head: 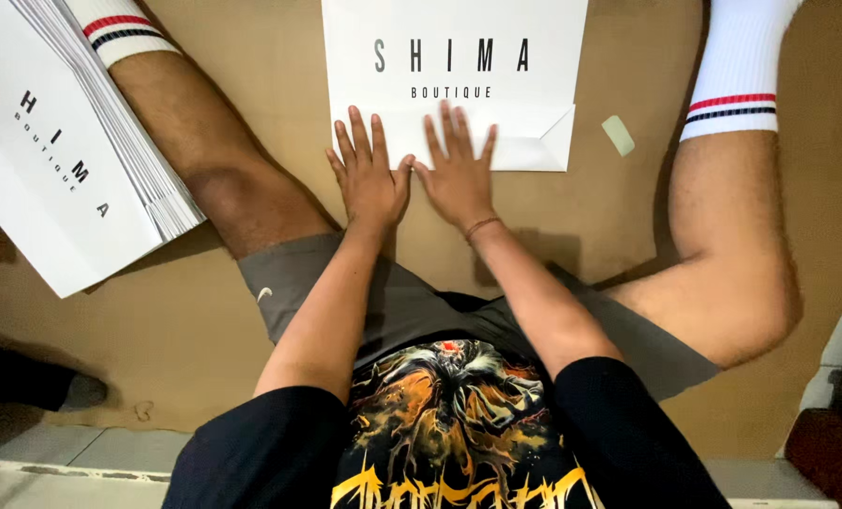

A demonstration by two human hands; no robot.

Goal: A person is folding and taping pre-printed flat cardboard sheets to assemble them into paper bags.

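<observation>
1. Left hand [369,174]: flat, fingers spread, grasping nothing, pressing the paper bag's [454,66] near edge.
2. Right hand [458,170]: likewise flat, beside it.
3. Risk: uneven pressure may skew the fold.
4. Bag stack [63,141]: far left.

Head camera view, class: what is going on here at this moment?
A person sits on brown cardboard with legs spread. Both hands lie flat, side by side: the left hand and right hand press on the folded bottom edge of a flat white paper bag. A stack of similar white bags lies by the left leg. A small pale piece lies beside the bag.
</observation>
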